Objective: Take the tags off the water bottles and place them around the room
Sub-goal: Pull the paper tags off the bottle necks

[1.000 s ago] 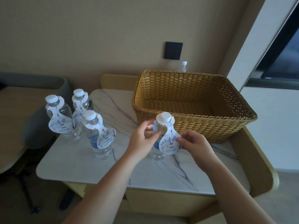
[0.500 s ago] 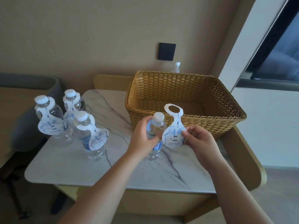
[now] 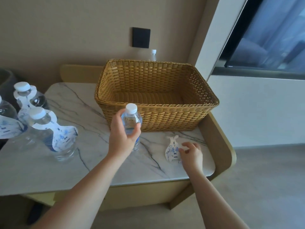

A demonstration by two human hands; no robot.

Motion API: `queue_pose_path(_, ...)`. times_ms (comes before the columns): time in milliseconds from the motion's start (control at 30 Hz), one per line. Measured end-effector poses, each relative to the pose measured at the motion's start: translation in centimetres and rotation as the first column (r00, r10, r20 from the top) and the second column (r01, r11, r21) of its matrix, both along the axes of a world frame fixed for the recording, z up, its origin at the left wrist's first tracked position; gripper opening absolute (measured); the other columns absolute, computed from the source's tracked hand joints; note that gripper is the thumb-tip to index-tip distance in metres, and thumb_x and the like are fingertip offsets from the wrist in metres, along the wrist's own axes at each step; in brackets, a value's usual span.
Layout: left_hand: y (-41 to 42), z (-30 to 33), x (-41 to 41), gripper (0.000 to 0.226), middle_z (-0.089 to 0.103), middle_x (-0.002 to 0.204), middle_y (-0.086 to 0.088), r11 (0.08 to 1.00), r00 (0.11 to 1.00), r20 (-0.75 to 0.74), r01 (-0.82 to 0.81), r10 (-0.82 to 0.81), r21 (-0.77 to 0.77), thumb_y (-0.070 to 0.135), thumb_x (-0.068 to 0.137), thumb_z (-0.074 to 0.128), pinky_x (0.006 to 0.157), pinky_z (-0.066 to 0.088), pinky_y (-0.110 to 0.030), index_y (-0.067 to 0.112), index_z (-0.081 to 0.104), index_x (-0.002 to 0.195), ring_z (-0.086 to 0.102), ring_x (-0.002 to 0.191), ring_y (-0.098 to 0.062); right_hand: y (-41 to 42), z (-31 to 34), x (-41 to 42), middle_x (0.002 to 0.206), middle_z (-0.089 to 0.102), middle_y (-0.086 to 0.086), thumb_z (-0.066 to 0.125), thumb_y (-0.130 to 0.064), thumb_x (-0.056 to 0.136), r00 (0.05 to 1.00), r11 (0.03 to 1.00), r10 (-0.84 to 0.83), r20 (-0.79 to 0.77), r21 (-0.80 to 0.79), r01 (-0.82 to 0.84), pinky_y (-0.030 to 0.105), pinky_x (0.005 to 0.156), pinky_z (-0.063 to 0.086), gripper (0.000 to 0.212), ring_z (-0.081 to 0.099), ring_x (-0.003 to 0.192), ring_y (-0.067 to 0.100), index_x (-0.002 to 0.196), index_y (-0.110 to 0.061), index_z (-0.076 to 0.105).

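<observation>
My left hand (image 3: 123,136) grips a clear water bottle (image 3: 131,119) with a white cap and no tag, standing on the marble table top (image 3: 92,156) in front of the basket. My right hand (image 3: 191,153) rests on a white and blue paper tag (image 3: 172,151) that lies flat on the table near its right end, fingertips pressing its right side. At the left stand three more bottles, the nearest one (image 3: 47,131) with a tag (image 3: 63,138) hanging from its neck, another behind it (image 3: 26,98), and a third cut off by the frame edge (image 3: 5,119).
A large woven wicker basket (image 3: 158,123) stands at the back of the table. Behind it one more bottle (image 3: 152,55) stands below a black wall plate (image 3: 141,37). A raised wooden rim (image 3: 219,139) borders the table's right side. A window is at the upper right.
The tag came off the bottle's neck in my right hand, which then carried it right and laid it on the table. My left hand kept hold of the bottle.
</observation>
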State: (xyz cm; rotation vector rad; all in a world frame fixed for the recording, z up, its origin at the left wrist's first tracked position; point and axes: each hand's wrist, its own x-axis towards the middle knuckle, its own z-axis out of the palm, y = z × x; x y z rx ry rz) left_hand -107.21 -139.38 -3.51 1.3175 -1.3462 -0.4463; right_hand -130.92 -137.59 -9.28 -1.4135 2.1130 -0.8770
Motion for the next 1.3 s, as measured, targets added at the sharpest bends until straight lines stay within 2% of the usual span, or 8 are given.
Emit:
queue_pose_path(133, -0.2, -0.4, 0.0, 0.063, 0.051, 0.123, -0.001, 1.000, 1.000, 0.006, 0.013, -0.013, -0.004, 0.038, 0.078, 0.063, 0.097, 0.044, -0.041, 0.012, 0.043, 0.131, 0.054, 0.113, -0.025, 1.7, -1.1, 0.8, 0.132, 0.043, 0.009, 0.057, -0.016, 0.089, 0.927, 0.981, 0.157, -0.342, -0.052, -0.185, 0.037, 0.084, 0.047, 0.034, 0.044, 0.115, 0.030, 0.123, -0.013, 0.057)
queue_pose_path(233, -0.1, -0.4, 0.0, 0.062, 0.050, 0.123, 0.000, 1.000, 1.000, 0.001, 0.012, -0.012, -0.008, 0.037, 0.078, 0.063, 0.096, 0.045, -0.045, 0.014, 0.042, 0.131, 0.055, 0.111, -0.027, 3.4, -2.3, 1.8, 0.133, 0.047, 0.008, 0.054, -0.025, 0.089, 0.835, 0.935, 0.328, -0.441, 0.024, -0.354, 0.040, 0.088, 0.047, 0.034, 0.043, 0.115, 0.031, 0.122, -0.018, 0.059)
queue_pose_path(333, 0.0, -0.4, 0.0, 0.061, 0.052, 0.123, -0.001, 1.000, 1.000, 0.002, 0.016, -0.016, -0.011, 0.040, 0.077, 0.062, 0.095, 0.046, -0.046, 0.020, 0.041, 0.130, 0.055, 0.111, -0.026, 4.4, -3.2, 2.1, 0.128, 0.052, 0.006, 0.052, -0.035, 0.091, 0.808, 0.934, 0.339, -0.481, 0.072, -0.349, 0.040, 0.087, 0.048, 0.035, 0.046, 0.115, 0.032, 0.122, -0.023, 0.059)
queue_pose_path(600, -0.1, -0.5, 0.0, 0.065, 0.053, 0.124, -0.002, 1.000, 1.000, -0.006, 0.011, -0.011, -0.012, 0.044, 0.076, 0.060, 0.095, 0.046, -0.044, 0.015, 0.042, 0.132, 0.055, 0.112, -0.025, 4.5, -3.5, -1.0, 0.137, 0.045, 0.007, 0.042, -0.041, 0.096, 0.824, 0.972, 0.235, -0.516, 0.144, -0.188, 0.036, 0.093, 0.044, 0.040, 0.038, 0.125, 0.027, 0.130, -0.021, 0.052)
queue_pose_path(767, -0.2, -0.6, 0.1, 0.064, 0.051, 0.123, -0.001, 0.999, 1.000, 0.001, 0.022, -0.022, -0.035, 0.043, 0.077, 0.061, 0.095, 0.045, -0.042, 0.013, 0.042, 0.131, 0.055, 0.111, -0.026, 4.4, -3.5, -3.0, 0.148, 0.038, 0.006, 0.038, -0.042, 0.097, 0.820, 0.980, 0.169, -0.547, 0.180, -0.082, 0.040, 0.109, 0.029, 0.045, 0.026, 0.138, 0.028, 0.136, -0.020, 0.045)
queue_pose_path(867, -0.3, -0.6, 0.0, 0.064, 0.051, 0.124, 0.000, 0.999, 1.000, -0.010, 0.023, -0.023, -0.036, 0.043, 0.077, 0.061, 0.096, 0.044, -0.038, 0.014, 0.042, 0.131, 0.054, 0.113, -0.024, 3.9, -3.4, -3.6, 0.154, 0.032, 0.005, 0.035, -0.044, 0.097, 0.827, 0.975, 0.176, -0.534, 0.211, -0.072, 0.041, 0.113, 0.022, 0.050, 0.022, 0.140, 0.028, 0.141, -0.022, 0.038)
queue_pose_path(1067, 0.1, -0.3, 0.0, 0.066, 0.054, 0.126, -0.005, 1.000, 1.000, -0.022, 0.022, -0.022, -0.007, 0.044, 0.077, 0.060, 0.096, 0.045, -0.044, 0.015, 0.041, 0.133, 0.054, 0.113, -0.024, 3.5, -3.1, -3.8, 0.153, 0.026, 0.011, 0.031, -0.046, 0.097, 0.863, 0.962, 0.174, -0.475, 0.271, -0.045, 0.043, 0.111, 0.025, 0.056, 0.024, 0.139, 0.030, 0.149, -0.026, 0.025)
queue_pose_path(1300, 0.7, 0.2, -0.2, 0.062, 0.057, 0.126, -0.002, 0.999, 0.998, -0.058, 0.020, -0.017, 0.049, 0.041, 0.078, 0.063, 0.098, 0.045, -0.043, 0.021, 0.042, 0.133, 0.055, 0.113, -0.021, 4.0, -2.2, -3.7, 0.162, 0.006, 0.006, 0.026, -0.043, 0.100, 0.875, 0.961, 0.212, -0.436, 0.257, -0.104, 0.043, 0.119, 0.009, 0.057, -0.004, 0.148, 0.022, 0.152, -0.023, 0.016)
